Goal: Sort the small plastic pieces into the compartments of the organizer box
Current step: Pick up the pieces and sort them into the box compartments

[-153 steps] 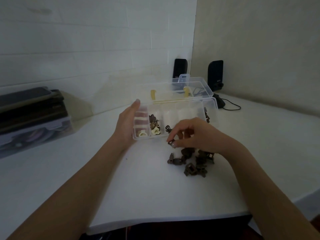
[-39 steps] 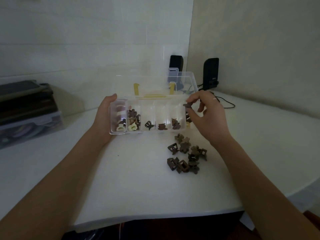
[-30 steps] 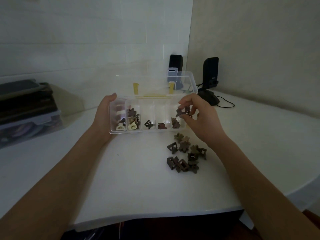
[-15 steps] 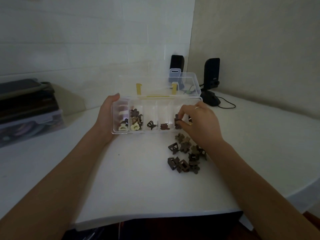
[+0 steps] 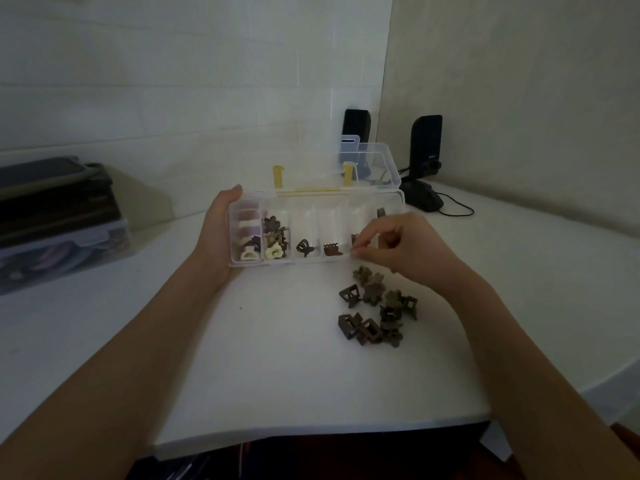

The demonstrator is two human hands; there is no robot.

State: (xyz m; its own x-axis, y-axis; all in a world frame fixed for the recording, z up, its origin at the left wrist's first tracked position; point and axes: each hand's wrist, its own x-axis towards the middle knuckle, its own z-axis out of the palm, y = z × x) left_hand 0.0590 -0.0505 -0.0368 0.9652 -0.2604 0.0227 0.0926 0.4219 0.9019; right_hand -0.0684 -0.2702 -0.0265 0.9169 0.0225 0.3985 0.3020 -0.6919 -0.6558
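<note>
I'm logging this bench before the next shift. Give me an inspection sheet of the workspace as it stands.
Surface: white table, dim light.
Job's things: clear organizer box, lid open, pieces in several compartments; brown pieces heaped loose on the table in front of it.
Clutter: stacked cases at far left.
Grips: left hand holds the box's left end; right hand has fingers curled at its front right edge.
Cables: black cable behind the box.
Surroundings: two black speakers, tiled wall.

Clear plastic organizer box (image 5: 313, 259) sits open, lid tipped back, compartments in a row — cream and brown pieces at the left, single brown ones further along. A loose heap of small dark-brown plastic pieces (image 5: 377, 308) lies just before its right end.
</note>
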